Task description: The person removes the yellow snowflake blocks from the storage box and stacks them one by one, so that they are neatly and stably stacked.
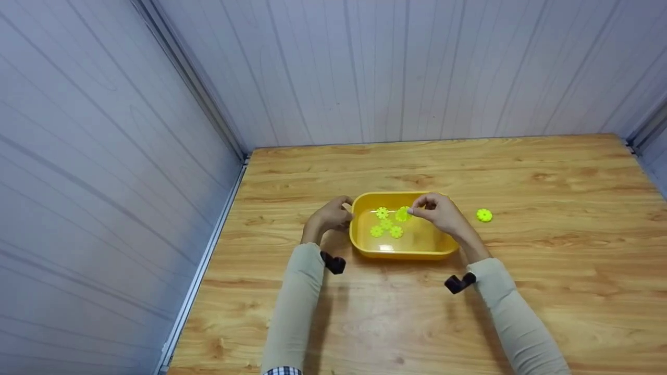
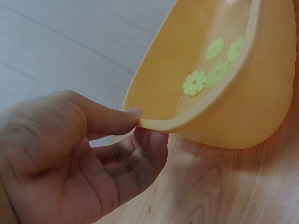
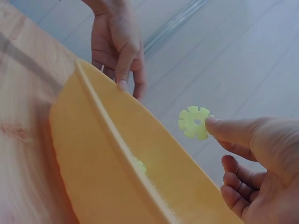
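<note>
A yellow plastic basin [image 1: 427, 245] stands on the wooden table, with several flower-shaped yellow-green discs [image 1: 386, 224] lying on its bottom. My left hand [image 1: 332, 214] pinches the basin's left rim [image 2: 161, 125] between thumb and fingers. Over the basin, my right hand [image 1: 440, 211] holds one notched disc [image 3: 194, 122] by its edge, between thumb and forefinger; the other fingers are curled in. That disc has a small hole in its middle. In the right wrist view the basin's near wall hides most of the discs inside.
One more yellow-green disc [image 1: 484, 215] lies on the wooden table [image 1: 568, 250] to the right of the basin. Pale panelled walls [image 1: 365, 73] rise behind the table and on the left. A dark wrist-worn piece [image 1: 333, 263] sits at each sleeve cuff.
</note>
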A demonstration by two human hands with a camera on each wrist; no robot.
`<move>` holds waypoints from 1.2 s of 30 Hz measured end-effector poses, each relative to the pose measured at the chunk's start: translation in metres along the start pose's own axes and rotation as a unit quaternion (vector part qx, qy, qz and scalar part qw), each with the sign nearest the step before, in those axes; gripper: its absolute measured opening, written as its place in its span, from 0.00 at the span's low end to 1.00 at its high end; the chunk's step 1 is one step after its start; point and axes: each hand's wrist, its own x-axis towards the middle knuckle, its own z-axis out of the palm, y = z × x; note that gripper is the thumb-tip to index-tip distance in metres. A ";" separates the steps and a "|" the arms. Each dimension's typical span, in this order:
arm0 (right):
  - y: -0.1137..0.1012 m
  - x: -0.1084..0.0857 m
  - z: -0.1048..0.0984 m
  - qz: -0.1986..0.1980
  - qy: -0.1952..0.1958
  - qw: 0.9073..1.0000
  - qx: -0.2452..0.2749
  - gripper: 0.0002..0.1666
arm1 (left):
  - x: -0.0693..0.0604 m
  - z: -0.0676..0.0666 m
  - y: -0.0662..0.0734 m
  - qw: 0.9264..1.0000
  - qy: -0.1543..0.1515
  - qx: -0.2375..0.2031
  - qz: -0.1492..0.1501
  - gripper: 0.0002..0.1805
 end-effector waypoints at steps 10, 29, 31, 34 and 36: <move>0.003 -0.003 -0.022 0.024 0.023 0.999 0.018 0.21 | 0.000 -0.001 0.000 1.000 -0.005 -0.011 0.001 0.22; 0.023 -0.012 -0.057 0.060 0.067 0.995 0.033 0.26 | -0.001 -0.001 0.002 1.000 -0.001 -0.001 -0.006 0.20; 0.026 -0.014 -0.060 0.061 0.069 0.995 0.031 0.26 | -0.001 -0.001 0.002 1.000 -0.002 -0.003 -0.007 0.21; 0.030 -0.016 -0.066 0.066 0.073 0.995 0.018 0.27 | 0.000 -0.001 0.001 1.000 -0.006 -0.008 -0.007 0.21; 0.032 -0.018 -0.070 0.074 0.075 0.994 0.011 0.27 | 0.000 -0.002 0.001 1.000 -0.007 -0.008 -0.008 0.22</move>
